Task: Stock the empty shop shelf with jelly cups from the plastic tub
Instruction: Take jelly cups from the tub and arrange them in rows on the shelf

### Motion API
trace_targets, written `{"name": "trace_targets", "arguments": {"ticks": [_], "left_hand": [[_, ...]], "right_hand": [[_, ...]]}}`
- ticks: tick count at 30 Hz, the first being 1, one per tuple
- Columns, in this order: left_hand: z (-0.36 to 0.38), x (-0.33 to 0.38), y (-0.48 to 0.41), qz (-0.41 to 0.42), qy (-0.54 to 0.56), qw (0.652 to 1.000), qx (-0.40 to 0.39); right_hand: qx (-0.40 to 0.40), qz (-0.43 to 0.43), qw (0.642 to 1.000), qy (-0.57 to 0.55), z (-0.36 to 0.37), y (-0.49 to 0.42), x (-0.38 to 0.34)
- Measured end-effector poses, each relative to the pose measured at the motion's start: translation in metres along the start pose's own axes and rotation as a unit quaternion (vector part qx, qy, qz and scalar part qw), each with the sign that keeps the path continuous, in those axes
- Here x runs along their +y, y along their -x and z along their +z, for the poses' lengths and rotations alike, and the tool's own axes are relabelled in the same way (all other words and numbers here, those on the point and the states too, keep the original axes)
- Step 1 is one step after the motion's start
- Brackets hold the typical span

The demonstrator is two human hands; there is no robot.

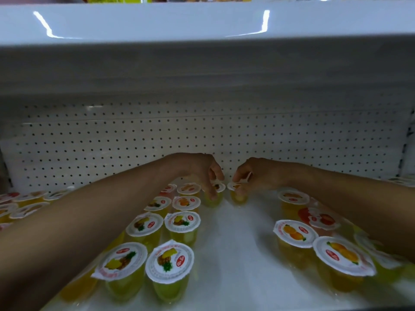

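The left hand (199, 171) reaches to the back of the shelf, its fingers curled down over a yellow jelly cup (213, 198) and grasping it at the lid edge. Just beside it the right hand (256, 176) grips a second jelly cup (238, 196), fingers bunched round its rim; the view is soft there, so how far they wrap round cannot be told. Both held cups stand upright and close together on the white shelf (235, 254), just in front of the pegboard back panel (202, 135).

Left of the held cups, two files of jelly cups (182, 222) run from the back towards the front edge alongside the left forearm. They are filled with yellow jelly and sealed with white lids that show fruit and a red logo. The nearest pair (169, 263) sits side by side with lids almost touching.

Across a bare strip of shelf, a right-hand cluster (292, 232) of yellow cups has orange fruit on its lids. A red cup (318, 218) lies among them, beside the right forearm. More cups (24, 203) show at the far left beyond the left forearm.

Overhead runs a glossy white upper shelf (202, 23)
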State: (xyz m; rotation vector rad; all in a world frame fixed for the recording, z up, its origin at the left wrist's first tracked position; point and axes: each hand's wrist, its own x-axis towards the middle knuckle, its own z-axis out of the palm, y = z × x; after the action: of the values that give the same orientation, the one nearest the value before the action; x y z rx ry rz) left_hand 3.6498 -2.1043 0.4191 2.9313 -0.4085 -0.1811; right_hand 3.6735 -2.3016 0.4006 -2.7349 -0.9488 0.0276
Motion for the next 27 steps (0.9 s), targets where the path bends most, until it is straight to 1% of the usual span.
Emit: {"name": "trace_targets", "arguments": {"ticks": [2, 4, 6, 9, 14, 18, 21, 27], "left_hand": [[-0.004, 0.009, 0.008, 0.016, -0.009, 0.999, 0.042], [-0.007, 0.021, 0.017, 0.048, 0.007, 0.996, 0.081], [-0.005, 0.038, 0.025, 0.080, 0.034, 0.992, 0.094], [0.004, 0.064, 0.026, 0.111, 0.055, 0.988, 0.096], [0.023, 0.106, 0.002, 0.133, 0.061, 0.987, 0.059], [0.029, 0.123, -0.012, 0.152, 0.076, 0.985, -0.014], [0.029, 0.128, -0.019, 0.137, 0.080, 0.987, -0.029], [0.027, 0.135, -0.019, 0.122, 0.073, 0.990, -0.014]], "right_hand": [[-0.009, 0.003, 1.000, 0.012, -0.013, 0.013, -0.001], [-0.005, 0.007, 1.000, 0.024, -0.027, 0.030, 0.001], [-0.011, 0.020, 0.998, 0.051, -0.040, 0.049, 0.005], [-0.031, 0.066, 0.992, 0.099, -0.053, 0.075, 0.018], [-0.056, 0.141, 0.974, 0.167, -0.062, 0.103, 0.042], [-0.097, 0.177, 0.968, 0.150, -0.057, 0.113, 0.050], [-0.102, 0.180, 0.970, 0.130, -0.053, 0.114, 0.052], [-0.064, 0.149, 0.979, 0.119, -0.049, 0.110, 0.055]]}}
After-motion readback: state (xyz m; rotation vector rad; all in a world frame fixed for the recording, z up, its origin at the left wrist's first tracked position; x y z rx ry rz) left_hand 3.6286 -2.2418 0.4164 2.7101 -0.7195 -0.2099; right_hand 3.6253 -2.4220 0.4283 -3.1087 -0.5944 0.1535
